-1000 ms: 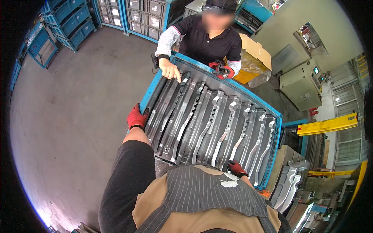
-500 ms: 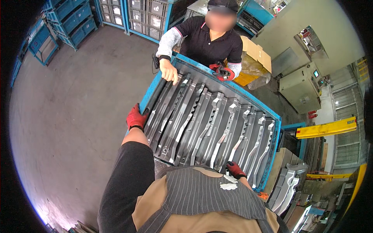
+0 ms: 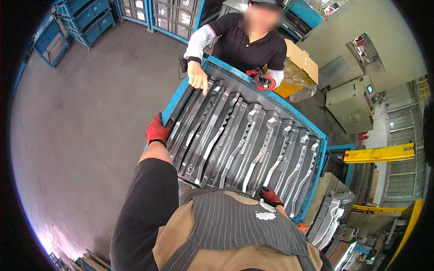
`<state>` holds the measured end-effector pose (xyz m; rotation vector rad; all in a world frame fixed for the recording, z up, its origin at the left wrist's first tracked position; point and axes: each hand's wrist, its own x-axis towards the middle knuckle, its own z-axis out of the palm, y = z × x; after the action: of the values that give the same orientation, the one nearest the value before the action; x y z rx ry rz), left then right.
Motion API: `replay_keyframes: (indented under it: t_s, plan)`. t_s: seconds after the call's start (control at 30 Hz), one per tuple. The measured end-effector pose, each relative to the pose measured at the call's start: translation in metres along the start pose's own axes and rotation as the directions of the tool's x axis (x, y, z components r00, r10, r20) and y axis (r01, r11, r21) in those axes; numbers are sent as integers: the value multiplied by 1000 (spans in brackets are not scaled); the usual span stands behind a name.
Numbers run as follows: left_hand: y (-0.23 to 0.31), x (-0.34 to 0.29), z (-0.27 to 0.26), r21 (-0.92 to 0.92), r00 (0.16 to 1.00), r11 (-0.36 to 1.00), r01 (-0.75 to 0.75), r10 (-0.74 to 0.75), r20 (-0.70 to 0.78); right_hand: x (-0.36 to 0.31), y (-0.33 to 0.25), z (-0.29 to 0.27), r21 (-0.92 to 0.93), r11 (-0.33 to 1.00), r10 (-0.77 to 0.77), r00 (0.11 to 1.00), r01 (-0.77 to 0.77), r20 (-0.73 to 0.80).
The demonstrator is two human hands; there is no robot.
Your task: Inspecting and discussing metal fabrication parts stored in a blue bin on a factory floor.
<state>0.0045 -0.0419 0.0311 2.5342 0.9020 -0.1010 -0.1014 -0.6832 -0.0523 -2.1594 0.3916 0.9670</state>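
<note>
A blue-rimmed metal crate (image 3: 171,107) stands before me, holding several long, grey stamped metal parts (image 3: 235,160) lying side by side. My left hand (image 3: 158,129), in a red glove with dark fingertips, is closed round the crate's left rim. Close to my apron, my right hand (image 3: 271,197), gloved the same way, has its fingers curled at the near ends of the parts. What it holds, if anything, is hidden. Across the crate, a co-worker's bare hand (image 3: 197,77) points down at the far left parts; their other hand, beside a red-and-black roundish thing (image 3: 264,82), is partly hidden.
Behind the co-worker is an opened cardboard box (image 3: 300,63). A control cabinet (image 3: 350,105) and a yellow beam (image 3: 379,153) stand to the right. More shaped metal parts (image 3: 326,222) lie near my right side. Blue racks (image 3: 86,25) line the far left, beyond grey floor.
The view has shifted slightly. The co-worker leans further over the crate, and their index finger now stretches out toward the parts. My two hands keep nearly the same places.
</note>
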Motion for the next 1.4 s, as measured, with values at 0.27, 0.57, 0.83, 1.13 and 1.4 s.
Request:
replay_keyframes:
  t_s: [0.27,0.57,0.83,1.13,1.4]
  plan:
    - [9,-1,-5,-27,999,1000,10,-9,47,11,23,-3,-5,1000,-19,1000,19,-5]
    - [13,3,-2,-49,999,999,14,-12,45,20,25,-11,-32,996,-79,997,79,3]
    - [-1,1,-1,-21,1000,1000,23,-23,2,22,-19,2,67,998,-23,999,21,25]
    - [1,2,0,-20,1000,1000,13,-13,5,22,-19,-2,17,996,-84,996,84,20]
    - [3,3,-1,-25,999,1000,15,-14,31,26,-11,-6,-25,998,-55,998,55,2]
